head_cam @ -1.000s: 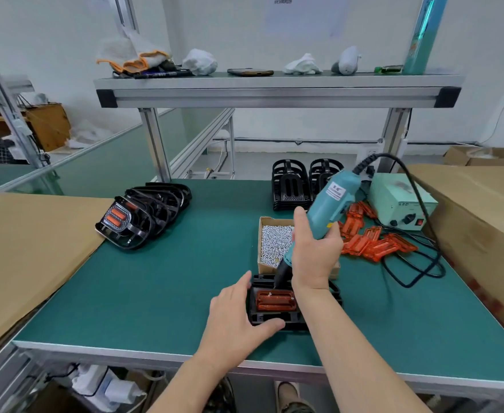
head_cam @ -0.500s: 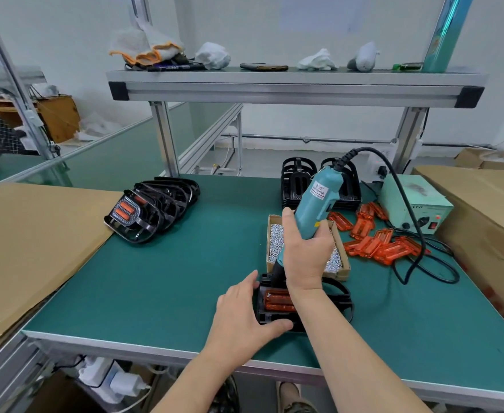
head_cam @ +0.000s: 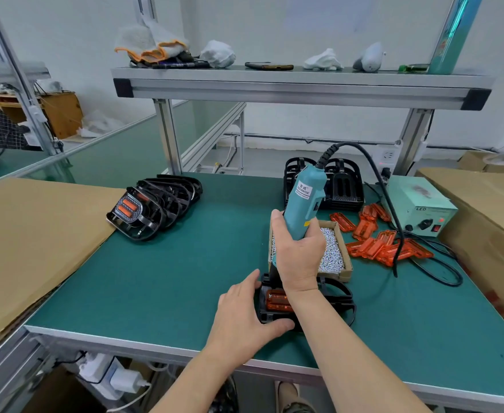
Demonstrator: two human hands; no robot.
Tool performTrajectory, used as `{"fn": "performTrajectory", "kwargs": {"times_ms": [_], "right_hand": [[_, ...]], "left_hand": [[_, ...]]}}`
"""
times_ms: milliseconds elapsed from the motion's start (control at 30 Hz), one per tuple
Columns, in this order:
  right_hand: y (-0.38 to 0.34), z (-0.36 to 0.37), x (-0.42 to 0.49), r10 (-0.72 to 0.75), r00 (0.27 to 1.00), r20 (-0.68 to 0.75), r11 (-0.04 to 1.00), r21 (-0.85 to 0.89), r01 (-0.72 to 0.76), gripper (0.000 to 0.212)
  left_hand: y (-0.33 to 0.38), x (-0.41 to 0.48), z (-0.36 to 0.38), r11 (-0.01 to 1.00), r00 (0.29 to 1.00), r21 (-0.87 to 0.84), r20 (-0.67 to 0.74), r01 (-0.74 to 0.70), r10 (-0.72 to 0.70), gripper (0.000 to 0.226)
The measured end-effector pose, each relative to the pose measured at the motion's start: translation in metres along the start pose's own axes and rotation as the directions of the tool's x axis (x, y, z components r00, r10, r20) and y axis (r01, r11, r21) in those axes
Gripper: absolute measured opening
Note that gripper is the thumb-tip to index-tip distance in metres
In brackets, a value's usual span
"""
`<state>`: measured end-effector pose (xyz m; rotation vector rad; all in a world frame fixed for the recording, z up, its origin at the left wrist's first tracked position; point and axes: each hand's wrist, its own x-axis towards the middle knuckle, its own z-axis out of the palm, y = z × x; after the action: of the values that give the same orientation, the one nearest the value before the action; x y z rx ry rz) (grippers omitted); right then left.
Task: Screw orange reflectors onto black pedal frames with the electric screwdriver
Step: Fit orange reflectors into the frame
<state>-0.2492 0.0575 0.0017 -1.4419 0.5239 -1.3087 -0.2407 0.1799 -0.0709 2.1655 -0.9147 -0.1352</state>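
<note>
The right hand point(head_cam: 299, 254) is wrapped round the teal electric screwdriver point(head_cam: 302, 204), whose tip is hidden behind the wrist. The left hand point(head_cam: 244, 311) grips the left end of the black pedal frame point(head_cam: 338, 296) at the table's point(head_cam: 155, 278) near edge. Only part of the frame's orange reflector point(head_cam: 277, 301) shows.

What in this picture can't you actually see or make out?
Head view only.
- The tip of the teal electric screwdriver: hidden behind the right hand gripping it; contact with a screw cannot be told.
- The orange reflector in the black pedal frame held by the left hand: right part covered by the right wrist.
- The silver screws in the cardboard box: too small to tell apart.
</note>
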Motion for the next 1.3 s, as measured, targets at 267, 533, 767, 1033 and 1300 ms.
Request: {"fn": "performTrajectory", "kwargs": {"times_ms": [267, 533, 767, 1033, 1300], "right_hand": [[0.005, -0.001, -0.002, -0.021, 0.999, 0.026, 0.999, -0.024, 0.021, 0.034], [0.011, -0.006, 0.004, 0.126, 0.992, -0.020, 0.992, 0.013, -0.126, 0.021], [0.001, -0.016, 0.001, 0.171, 0.985, -0.018, 0.984, 0.057, -0.170, 0.038], [-0.012, -0.027, 0.036, 0.194, 0.961, -0.199, 0.974, 0.153, -0.165, 0.036], [0.021, -0.038, 0.062, 0.752, 0.615, -0.238, 0.655, 0.375, -0.656, 0.041]], "left_hand": [[0.001, 0.000, 0.001, 1.000, 1.000, 0.015, -0.017, -0.001, 0.001, 0.110], [0.004, 0.000, -0.002, 1.000, 1.000, 0.026, -0.006, -0.007, 0.008, 0.107], [-0.001, -0.001, -0.001, 0.997, 0.999, 0.071, 0.027, -0.042, 0.040, 0.089], [0.000, -0.004, -0.001, 0.999, 0.999, 0.028, 0.031, -0.017, 0.016, 0.095], [-0.001, -0.005, -0.001, 0.999, 1.000, 0.032, 0.021, -0.016, 0.015, 0.095]]}}
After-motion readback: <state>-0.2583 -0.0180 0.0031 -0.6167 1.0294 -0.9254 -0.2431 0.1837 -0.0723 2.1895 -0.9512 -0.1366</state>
